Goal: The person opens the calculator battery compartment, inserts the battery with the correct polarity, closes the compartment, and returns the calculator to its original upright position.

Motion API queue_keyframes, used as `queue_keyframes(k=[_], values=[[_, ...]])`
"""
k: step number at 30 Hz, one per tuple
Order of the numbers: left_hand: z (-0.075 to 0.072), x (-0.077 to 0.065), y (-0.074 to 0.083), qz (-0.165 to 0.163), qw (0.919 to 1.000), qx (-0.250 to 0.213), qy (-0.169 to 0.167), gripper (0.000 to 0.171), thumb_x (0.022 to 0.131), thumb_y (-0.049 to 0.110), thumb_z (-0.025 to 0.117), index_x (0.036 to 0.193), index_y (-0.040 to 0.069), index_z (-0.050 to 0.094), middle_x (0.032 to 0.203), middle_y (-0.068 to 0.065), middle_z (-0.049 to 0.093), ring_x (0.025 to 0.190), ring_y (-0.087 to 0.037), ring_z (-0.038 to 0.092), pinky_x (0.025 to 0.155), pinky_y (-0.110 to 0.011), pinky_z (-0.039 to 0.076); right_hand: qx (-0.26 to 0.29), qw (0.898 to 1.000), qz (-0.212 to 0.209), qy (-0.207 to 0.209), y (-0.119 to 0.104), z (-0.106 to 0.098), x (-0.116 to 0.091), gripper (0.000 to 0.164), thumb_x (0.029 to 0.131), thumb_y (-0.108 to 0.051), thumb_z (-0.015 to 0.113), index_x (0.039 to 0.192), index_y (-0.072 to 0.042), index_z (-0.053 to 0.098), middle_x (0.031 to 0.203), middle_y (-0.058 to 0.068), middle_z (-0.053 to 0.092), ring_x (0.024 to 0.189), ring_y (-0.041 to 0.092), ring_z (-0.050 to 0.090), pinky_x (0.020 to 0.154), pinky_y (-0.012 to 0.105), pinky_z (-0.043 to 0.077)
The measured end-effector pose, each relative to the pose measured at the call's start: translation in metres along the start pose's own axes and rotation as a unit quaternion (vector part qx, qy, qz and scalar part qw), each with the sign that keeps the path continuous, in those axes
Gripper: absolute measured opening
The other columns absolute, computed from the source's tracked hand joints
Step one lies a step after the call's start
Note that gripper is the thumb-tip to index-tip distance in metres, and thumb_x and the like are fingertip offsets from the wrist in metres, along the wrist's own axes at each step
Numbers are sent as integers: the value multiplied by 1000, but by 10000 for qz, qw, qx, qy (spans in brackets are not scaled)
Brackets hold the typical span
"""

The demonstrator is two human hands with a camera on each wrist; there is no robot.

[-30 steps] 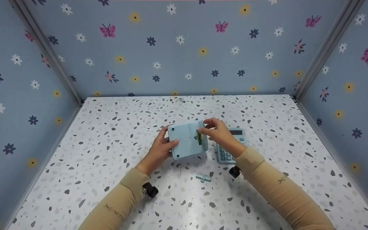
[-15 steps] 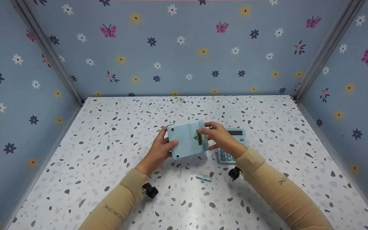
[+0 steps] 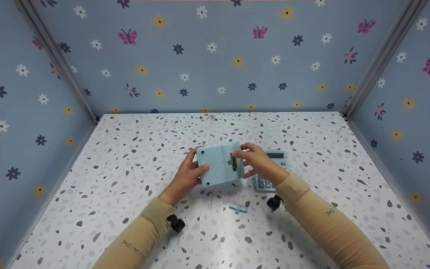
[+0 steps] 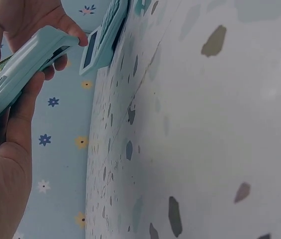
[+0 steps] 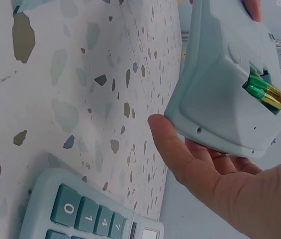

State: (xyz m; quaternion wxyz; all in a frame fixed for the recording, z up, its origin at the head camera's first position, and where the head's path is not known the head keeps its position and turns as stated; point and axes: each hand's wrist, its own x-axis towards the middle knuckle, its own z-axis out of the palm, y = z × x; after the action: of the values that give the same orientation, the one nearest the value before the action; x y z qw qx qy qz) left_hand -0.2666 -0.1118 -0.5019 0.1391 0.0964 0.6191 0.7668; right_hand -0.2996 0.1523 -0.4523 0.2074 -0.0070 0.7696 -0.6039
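Observation:
A light blue calculator (image 3: pixel 217 164) is held above the table, its back facing up. My left hand (image 3: pixel 190 173) grips its left edge, thumb on the back. In the open battery slot lies a green and gold battery (image 5: pixel 264 92), partly raised at its gold end. My right hand (image 3: pixel 258 160) holds the calculator's right end, the thumb touching the battery's gold end and the fingers along the edge. The keys face down, out of sight. A small light blue battery cover (image 3: pixel 238 208) lies on the table below.
A second light blue calculator (image 3: pixel 265 185) lies keys-up under my right forearm, partly hidden. The speckled white table (image 3: pixel 155 149) is enclosed by flowered blue walls (image 3: pixel 215 71) at the back and both sides.
The right hand's fingers have shifted slightly down along the calculator's edge, with lower fingers now visible beneath it. The left hand and the calculator have barely moved.

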Motion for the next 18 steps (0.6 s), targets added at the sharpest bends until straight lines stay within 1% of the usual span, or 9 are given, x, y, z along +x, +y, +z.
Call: queue_keyframes(k=[2, 5, 8, 9, 11, 15, 18], values=[[0, -1, 0, 10, 10000, 33, -28, 66, 109, 10, 63, 166, 24, 31, 162, -22, 52, 134, -34, 64, 98, -51, 63, 2, 10000, 6, -7, 0, 0, 0, 57, 103, -37, 70, 149, -10, 52, 151, 21, 54, 126, 40, 65, 86, 60, 65], [0, -3, -1, 7, 9999, 109, -82, 66, 109, 12, 64, 165, 25, 32, 160, -22, 54, 133, -33, 65, 98, -50, 63, 53, 10000, 76, -21, 0, 0, -1, 58, 103, -34, 70, 151, -9, 49, 151, 22, 53, 124, 39, 64, 84, 59, 65], [0, -4, -2, 9, 9998, 156, -122, 66, 110, 14, 65, 166, 26, 32, 159, -21, 54, 133, -33, 66, 99, -50, 63, 37, 9999, 97, -18, 1, 0, -2, 63, 103, -34, 70, 155, -8, 46, 154, 23, 50, 125, 40, 62, 85, 60, 65], [-1, -4, -2, 11, 9998, 158, -128, 66, 109, 14, 65, 166, 26, 32, 159, -21, 55, 132, -32, 66, 99, -50, 63, 7, 10000, 77, -17, 1, 0, -3, 65, 103, -34, 70, 157, -8, 44, 155, 23, 49, 126, 40, 61, 86, 61, 65], [-1, -4, -2, 27, 9999, 111, -129, 66, 110, 13, 64, 165, 26, 32, 159, -21, 55, 132, -32, 66, 98, -50, 63, -130, 9999, -12, -20, 1, 0, -4, 64, 104, -34, 70, 157, -7, 45, 155, 24, 51, 127, 41, 60, 86, 62, 65], [-1, -4, -2, 47, 9999, 26, -120, 66, 110, 12, 64, 165, 25, 32, 159, -21, 54, 131, -33, 67, 97, -50, 63, -380, 9992, -147, -46, 1, 2, -2, 60, 107, -34, 66, 156, -4, 47, 152, 25, 55, 128, 41, 60, 86, 62, 65], [-1, -4, -2, 23, 9999, 26, -118, 67, 110, 12, 63, 167, 24, 30, 161, -23, 53, 131, -33, 66, 98, -50, 63, -450, 9988, -168, -55, 1, 4, -1, 58, 109, -32, 65, 155, -2, 47, 151, 26, 56, 131, 42, 59, 85, 62, 66]])
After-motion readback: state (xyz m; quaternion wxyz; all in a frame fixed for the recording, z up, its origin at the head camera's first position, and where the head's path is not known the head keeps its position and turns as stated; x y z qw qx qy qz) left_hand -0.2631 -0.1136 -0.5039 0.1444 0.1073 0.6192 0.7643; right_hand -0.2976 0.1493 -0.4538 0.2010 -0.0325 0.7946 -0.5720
